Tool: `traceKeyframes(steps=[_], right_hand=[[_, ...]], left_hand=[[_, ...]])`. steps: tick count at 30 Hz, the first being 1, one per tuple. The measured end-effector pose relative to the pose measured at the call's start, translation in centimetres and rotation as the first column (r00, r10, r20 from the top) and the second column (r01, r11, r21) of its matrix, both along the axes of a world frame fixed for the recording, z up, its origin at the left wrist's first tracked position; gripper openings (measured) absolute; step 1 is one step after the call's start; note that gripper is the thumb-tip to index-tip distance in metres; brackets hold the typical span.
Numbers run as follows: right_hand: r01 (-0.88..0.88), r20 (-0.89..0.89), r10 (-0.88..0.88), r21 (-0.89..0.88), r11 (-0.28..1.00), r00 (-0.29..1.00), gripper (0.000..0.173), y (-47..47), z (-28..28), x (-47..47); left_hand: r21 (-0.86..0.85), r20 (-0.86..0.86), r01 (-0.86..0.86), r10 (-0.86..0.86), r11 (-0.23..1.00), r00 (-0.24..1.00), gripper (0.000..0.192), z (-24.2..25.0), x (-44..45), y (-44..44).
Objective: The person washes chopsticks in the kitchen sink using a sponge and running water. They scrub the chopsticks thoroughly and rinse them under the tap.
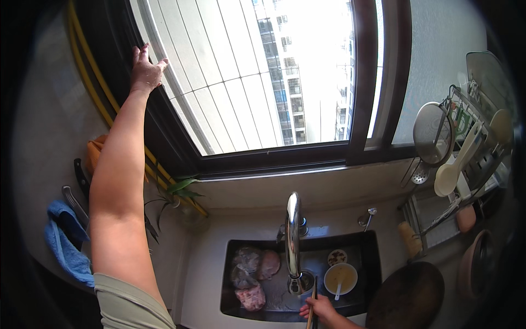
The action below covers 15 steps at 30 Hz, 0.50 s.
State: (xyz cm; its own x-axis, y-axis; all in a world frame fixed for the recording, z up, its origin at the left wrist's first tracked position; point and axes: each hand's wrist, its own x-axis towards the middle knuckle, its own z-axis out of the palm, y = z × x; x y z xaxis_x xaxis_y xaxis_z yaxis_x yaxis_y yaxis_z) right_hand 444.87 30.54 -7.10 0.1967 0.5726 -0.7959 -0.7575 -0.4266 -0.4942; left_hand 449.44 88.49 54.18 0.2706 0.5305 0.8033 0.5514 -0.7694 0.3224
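My left hand (148,74) is raised high at the dark window frame (158,107), fingers spread; whether it touches the frame is unclear. It looks wet and holds nothing. Over the front of the dark sink (283,302), my right hand (322,310) grips a pair of chopsticks (315,288). Just beyond it, the chrome faucet (293,234) arches above the drain. On the sink's right stands a white bowl (326,284) of yellowish liquid with a white spoon (338,290). Raw meat (250,298) and clear plastic bags (245,263) lie on the left.
A small dish (337,257) with dark bits sits behind the bowl. Right of the sink are a dark round pan (404,296) and a utensil rack with a strainer (433,131). Yellow pipes (92,61), knife handles (80,172), a blue towel (65,246) and a plant (181,187) are leftward.
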Motion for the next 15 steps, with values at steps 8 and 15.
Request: traceKeyframes(steps=[8,15], right_hand=[[-0.036,-0.026,0.036,0.013,0.999,0.999,0.024,0.9,-0.1,-0.5],[-0.099,-0.016,0.100,0.009,0.995,0.995,0.024,1.6,-1.2,-0.9]], left_hand=[[-0.188,0.187,0.311,-0.277,0.932,0.942,0.074,1.0,-1.4,-1.3],[-0.164,0.117,0.211,-0.193,0.964,0.974,0.085,2.1,-1.3,-1.6]])
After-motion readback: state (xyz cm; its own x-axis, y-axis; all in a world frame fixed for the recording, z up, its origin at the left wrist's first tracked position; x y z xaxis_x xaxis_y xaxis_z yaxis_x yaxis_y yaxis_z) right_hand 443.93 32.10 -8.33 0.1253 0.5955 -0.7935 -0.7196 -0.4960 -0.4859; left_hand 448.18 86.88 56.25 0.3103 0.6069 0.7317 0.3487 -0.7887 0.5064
